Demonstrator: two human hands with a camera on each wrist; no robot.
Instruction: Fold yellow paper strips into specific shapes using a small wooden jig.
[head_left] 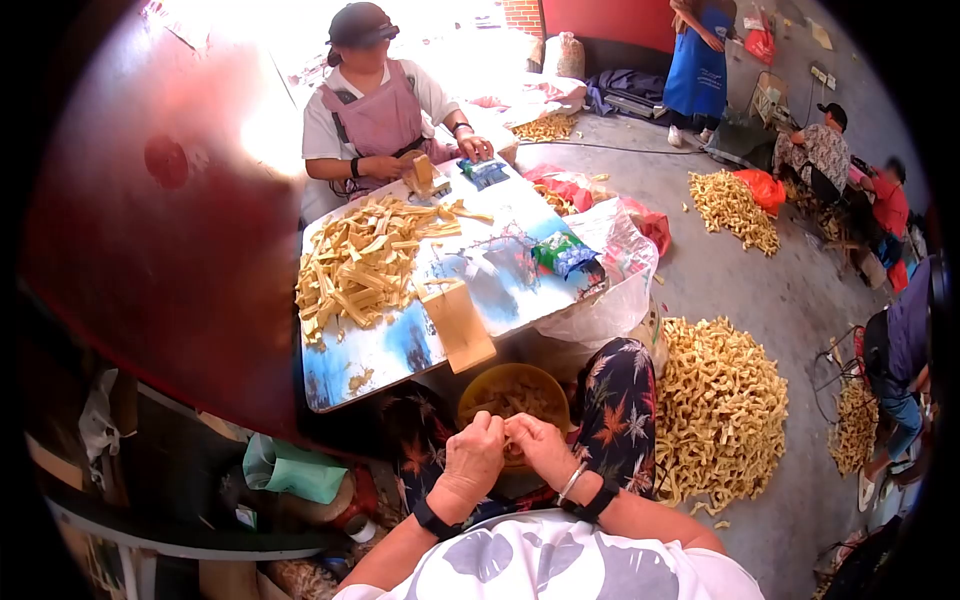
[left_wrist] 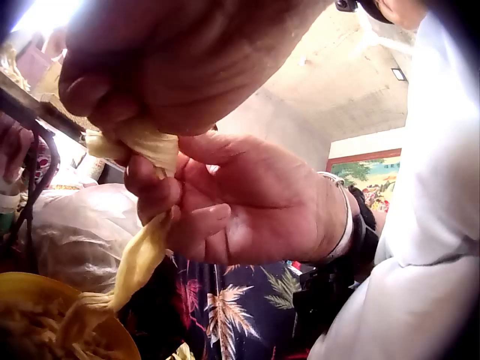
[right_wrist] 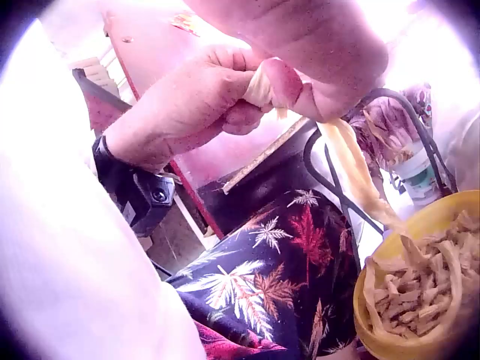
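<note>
Both hands meet above a yellow basin [head_left: 562, 398] between the knees. A pale yellow strip [left_wrist: 139, 259] is pinched between them, its loose end trailing down to the basin in the left wrist view. The left hand [head_left: 474, 456] grips the strip's upper part with bent fingers; in the right wrist view the left hand [right_wrist: 196, 101] pinches a folded bit of it. The right hand [head_left: 543, 447] holds the same strip, and in the left wrist view the right hand [left_wrist: 244, 199] has its fingertips curled round it. Similar pieces [right_wrist: 420, 289] lie in the basin.
A patterned table [head_left: 400, 352] stands ahead with a heap of yellow strips [head_left: 365, 265], a wooden block [head_left: 458, 325] and a green-blue packet [head_left: 563, 254]. Across it sits a person [head_left: 375, 120]. A large pile of knotted pieces [head_left: 720, 410] lies on the floor at the right.
</note>
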